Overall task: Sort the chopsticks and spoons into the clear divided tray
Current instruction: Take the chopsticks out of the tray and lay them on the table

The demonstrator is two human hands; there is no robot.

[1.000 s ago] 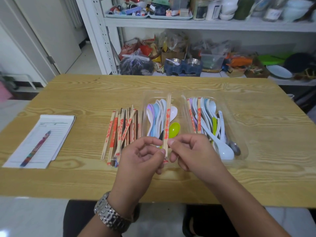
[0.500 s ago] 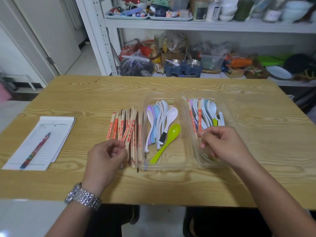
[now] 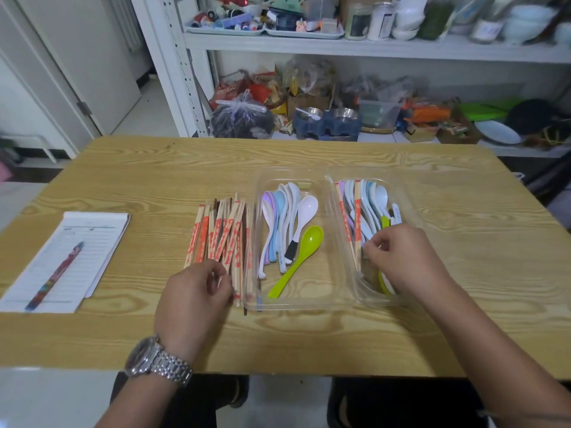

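The bench (image 3: 148, 180) was a pale wood-grain top. The left hand (image 3: 193, 291), a metal watch (image 3: 157, 361) on its wrist, had its fingers (image 3: 221, 281) curled over the near ends of the loose chopsticks (image 3: 221, 233). These fanned away from the fingers in a flat pile on the bare wood, and whether the fingers gripped one could not be told. Between the two sets of fingers lay the clear divided tray (image 3: 293, 305). Its left compartment held pastel spoons (image 3: 278, 217) and a green spoon (image 3: 301, 257) lying aslant. The right hand (image 3: 404, 261) reached into the other compartment, thumb and forefinger tips brought together among mixed spoons, with wrapped chopsticks (image 3: 357, 223) just to their left. What they pinched, if anything, could not be made out. Well out to the left of the left fingers, a pen (image 3: 55, 278) lay on a lined notepad (image 3: 71, 257). Past the bench's far edge stood white shelving (image 3: 340, 47) crowded with jars, bags and boxes. A dark tied bag (image 3: 241, 118) sat low down, and a pale door (image 3: 77, 57) stood at the left.
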